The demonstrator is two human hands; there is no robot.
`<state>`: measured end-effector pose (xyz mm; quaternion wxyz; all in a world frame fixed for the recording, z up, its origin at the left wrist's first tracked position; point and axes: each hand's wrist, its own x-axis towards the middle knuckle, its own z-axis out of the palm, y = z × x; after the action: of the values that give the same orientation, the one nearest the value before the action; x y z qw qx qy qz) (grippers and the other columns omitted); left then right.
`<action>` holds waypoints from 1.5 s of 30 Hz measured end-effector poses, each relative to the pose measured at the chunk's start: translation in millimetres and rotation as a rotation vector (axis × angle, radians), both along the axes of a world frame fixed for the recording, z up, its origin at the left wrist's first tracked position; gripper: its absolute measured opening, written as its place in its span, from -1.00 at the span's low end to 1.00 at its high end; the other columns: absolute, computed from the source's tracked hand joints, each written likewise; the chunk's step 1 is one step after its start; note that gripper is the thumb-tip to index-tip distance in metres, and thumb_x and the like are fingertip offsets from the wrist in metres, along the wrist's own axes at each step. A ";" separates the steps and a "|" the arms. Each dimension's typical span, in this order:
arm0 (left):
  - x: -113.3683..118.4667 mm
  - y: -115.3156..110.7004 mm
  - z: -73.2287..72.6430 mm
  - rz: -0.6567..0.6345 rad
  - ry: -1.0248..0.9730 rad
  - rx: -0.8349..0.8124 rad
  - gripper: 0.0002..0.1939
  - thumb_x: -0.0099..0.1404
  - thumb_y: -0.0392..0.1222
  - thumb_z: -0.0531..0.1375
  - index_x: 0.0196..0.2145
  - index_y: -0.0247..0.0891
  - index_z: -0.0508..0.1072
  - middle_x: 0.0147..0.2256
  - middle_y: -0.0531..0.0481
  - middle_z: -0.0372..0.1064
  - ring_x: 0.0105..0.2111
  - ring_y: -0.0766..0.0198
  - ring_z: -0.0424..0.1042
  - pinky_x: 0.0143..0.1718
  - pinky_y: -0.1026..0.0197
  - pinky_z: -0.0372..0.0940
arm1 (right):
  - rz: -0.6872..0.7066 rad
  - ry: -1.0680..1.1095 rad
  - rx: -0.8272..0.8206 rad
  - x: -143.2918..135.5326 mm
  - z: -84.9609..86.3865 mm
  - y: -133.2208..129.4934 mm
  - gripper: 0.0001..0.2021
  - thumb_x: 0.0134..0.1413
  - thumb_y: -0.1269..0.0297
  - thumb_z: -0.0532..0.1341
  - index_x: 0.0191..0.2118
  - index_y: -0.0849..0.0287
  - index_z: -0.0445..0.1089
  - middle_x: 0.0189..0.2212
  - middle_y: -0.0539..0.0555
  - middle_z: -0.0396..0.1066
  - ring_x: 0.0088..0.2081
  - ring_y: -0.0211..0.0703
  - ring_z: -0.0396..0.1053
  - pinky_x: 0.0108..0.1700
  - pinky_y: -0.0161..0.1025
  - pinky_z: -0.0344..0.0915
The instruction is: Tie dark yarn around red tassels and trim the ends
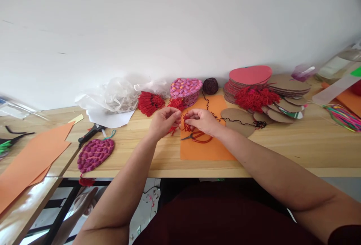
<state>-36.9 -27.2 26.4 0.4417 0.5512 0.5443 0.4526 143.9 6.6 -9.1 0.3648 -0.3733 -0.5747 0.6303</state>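
Note:
My left hand (pixel 166 121) is closed in a pinch, with thin red strands at its fingertips. Facing it closely, my right hand (pixel 203 121) pinches a small bunch of red yarn (pixel 187 125). Black yarn (pixel 208 104) runs from a dark ball (pixel 210 86) down near my right hand. Beneath the hands, scissors with red handles (pixel 201 137) lie on a sheet of orange paper (pixel 194 153). Red tassels (pixel 150 103) are heaped behind my left hand. A flat cardboard piece (pixel 241 121) lies right of my right hand, the black yarn crossing it.
Pink bead-like decorated pieces (pixel 186 87) are stacked at the back. Cut cardboard shapes (pixel 249 76) and more red tassels (pixel 256 98) stand to the right. A purple decorated piece (pixel 96 155), a glue gun (pixel 91 134) and a white plastic bag (pixel 113 94) lie left.

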 end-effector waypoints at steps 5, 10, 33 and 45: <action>-35.1 -12.6 29.7 0.164 0.070 0.136 -0.55 0.10 0.16 0.37 -0.29 -0.31 0.52 -0.43 -0.04 0.51 -0.43 0.25 0.51 -0.32 0.17 0.47 | -0.026 0.070 -0.062 0.6 5.9 1.7 -0.84 -0.10 0.41 0.41 -0.37 0.22 0.43 -0.56 -0.03 0.47 -0.58 -0.34 0.36 -0.50 -0.36 0.30; -52.9 -20.6 53.6 0.338 0.306 0.320 -0.72 0.22 0.01 0.29 -0.29 -0.30 0.55 -0.44 -0.02 0.50 -0.42 0.26 0.50 -0.32 0.21 0.44 | -0.032 0.057 -0.080 2.3 8.2 1.6 -0.85 -0.11 0.42 0.41 -0.39 0.23 0.44 -0.59 -0.02 0.46 -0.59 -0.35 0.35 -0.58 -0.41 0.22; 30.8 25.2 -7.2 -0.158 -0.423 -0.104 -0.52 0.10 0.05 0.42 -0.12 -0.30 0.48 -0.30 -0.03 0.47 -0.39 0.33 0.50 -0.31 0.21 0.48 | -0.216 0.240 -0.153 9.4 12.6 7.8 -0.67 -0.31 0.17 0.49 -0.34 0.16 0.50 -0.55 -0.11 0.35 -0.60 -0.42 0.09 -0.61 -0.37 -0.05; 23.4 27.1 -28.2 -0.128 -0.233 0.049 -0.54 0.12 -0.03 0.40 -0.07 -0.25 0.47 -0.38 0.02 0.51 -0.44 0.34 0.47 -0.33 0.24 0.44 | -0.251 0.231 -0.201 12.1 10.2 11.1 -0.70 -0.24 0.15 0.45 -0.39 0.16 0.43 -0.60 -0.12 0.28 -0.58 -0.38 0.16 -0.60 -0.38 0.03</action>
<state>-13.5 -0.2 -1.9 0.5164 0.5392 0.4417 0.4975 156.0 17.7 1.0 0.4651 -0.4017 -0.4121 0.6727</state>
